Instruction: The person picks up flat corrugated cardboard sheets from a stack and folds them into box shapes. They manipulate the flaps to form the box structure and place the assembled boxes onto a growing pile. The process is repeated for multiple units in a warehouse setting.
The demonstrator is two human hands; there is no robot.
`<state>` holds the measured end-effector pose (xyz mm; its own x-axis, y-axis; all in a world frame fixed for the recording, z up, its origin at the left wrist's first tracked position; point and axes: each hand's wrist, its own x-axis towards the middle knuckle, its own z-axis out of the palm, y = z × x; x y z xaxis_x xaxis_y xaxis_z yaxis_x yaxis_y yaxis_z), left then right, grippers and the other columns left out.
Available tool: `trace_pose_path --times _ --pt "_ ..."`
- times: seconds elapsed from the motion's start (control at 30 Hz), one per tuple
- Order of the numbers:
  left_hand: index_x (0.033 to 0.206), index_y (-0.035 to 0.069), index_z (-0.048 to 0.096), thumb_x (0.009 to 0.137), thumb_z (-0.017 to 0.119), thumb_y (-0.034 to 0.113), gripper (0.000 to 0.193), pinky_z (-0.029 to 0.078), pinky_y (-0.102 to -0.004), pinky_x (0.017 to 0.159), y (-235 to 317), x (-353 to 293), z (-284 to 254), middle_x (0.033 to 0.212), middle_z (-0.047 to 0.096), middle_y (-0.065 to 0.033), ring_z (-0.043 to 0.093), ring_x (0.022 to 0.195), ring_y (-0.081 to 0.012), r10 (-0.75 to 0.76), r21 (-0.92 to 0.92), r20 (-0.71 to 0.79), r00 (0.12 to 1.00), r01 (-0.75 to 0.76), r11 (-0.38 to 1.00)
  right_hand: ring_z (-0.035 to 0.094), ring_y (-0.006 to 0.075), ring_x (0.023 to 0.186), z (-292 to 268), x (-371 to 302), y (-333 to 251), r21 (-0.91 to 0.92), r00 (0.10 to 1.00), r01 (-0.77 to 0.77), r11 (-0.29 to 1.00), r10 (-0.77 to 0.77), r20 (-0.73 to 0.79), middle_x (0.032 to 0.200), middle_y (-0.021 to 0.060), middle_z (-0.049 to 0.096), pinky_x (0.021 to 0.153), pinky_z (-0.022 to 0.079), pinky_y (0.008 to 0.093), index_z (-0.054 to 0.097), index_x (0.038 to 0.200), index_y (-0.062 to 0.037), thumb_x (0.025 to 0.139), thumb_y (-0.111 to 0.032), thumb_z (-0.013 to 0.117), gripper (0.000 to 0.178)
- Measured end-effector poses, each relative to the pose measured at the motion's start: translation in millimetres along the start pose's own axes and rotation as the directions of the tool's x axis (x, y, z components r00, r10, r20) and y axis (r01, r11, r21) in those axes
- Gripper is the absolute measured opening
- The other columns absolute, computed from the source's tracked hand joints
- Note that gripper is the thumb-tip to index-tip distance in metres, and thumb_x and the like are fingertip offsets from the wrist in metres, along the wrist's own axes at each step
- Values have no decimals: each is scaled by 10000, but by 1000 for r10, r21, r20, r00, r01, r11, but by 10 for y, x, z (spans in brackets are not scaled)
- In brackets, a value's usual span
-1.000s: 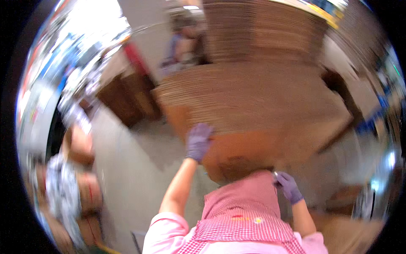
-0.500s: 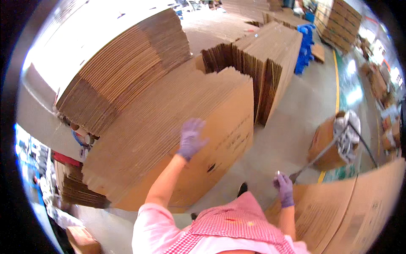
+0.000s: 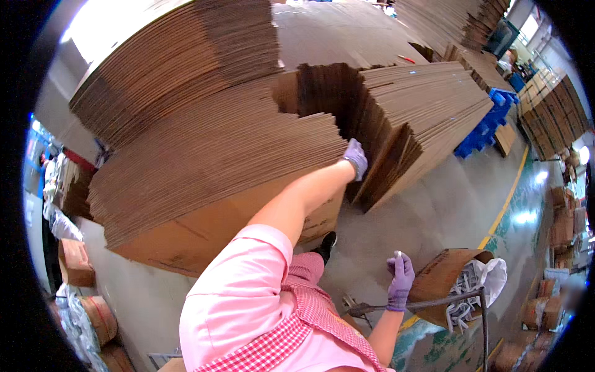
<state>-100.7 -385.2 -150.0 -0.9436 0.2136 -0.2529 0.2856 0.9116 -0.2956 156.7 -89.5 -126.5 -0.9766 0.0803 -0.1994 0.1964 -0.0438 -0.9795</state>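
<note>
My left hand (image 3: pixel 355 160), in a purple glove, is at the right end of a stack of flat cardboard sheets (image 3: pixel 217 167) standing on edge. Its fingers are curled at the corner of the nearest sheet, partly hidden. Beside that stack, across a dark gap, stands another row of upright cardboard sheets (image 3: pixel 427 105). My right hand (image 3: pixel 400 283), gloved the same way, is raised over the floor to the right. Between its thumb and fingers it pinches a small white piece (image 3: pixel 397 253), too small to name.
A carton (image 3: pixel 434 279) stuffed with white and grey wrapping stands near my right hand, with a dark metal bar (image 3: pixel 434 301) in front. Taller cardboard piles (image 3: pixel 186 62) rise behind. A blue pallet (image 3: pixel 486 127) stands far right beside a yellow floor line (image 3: pixel 508 198).
My left hand has moved right, from above the stack's front face to its right corner, and its fingers have curled. The view has turned; the cardboard at lower right has left it.
</note>
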Motion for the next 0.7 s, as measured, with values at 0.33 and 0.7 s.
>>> trace_pose_path --times 0.33,0.7 --pt "1461 248 465 800 525 774 847 190 -776 1032 -495 1063 308 1557 385 -27 283 1425 -427 -216 226 847 486 40 973 574 64 702 -413 1824 -172 -91 992 -122 988 124 22 796 -18 645 638 459 214 677 1066 -85 960 -253 647 201" --pt "1355 239 592 924 486 556 546 322 -650 1002 -791 1091 317 1383 577 -32 480 1291 -341 -205 167 578 789 132 977 591 98 853 233 4099 -465 -149 914 216 965 -146 379 964 42 658 769 501 247 618 1215 -10 1018 -188 552 273"
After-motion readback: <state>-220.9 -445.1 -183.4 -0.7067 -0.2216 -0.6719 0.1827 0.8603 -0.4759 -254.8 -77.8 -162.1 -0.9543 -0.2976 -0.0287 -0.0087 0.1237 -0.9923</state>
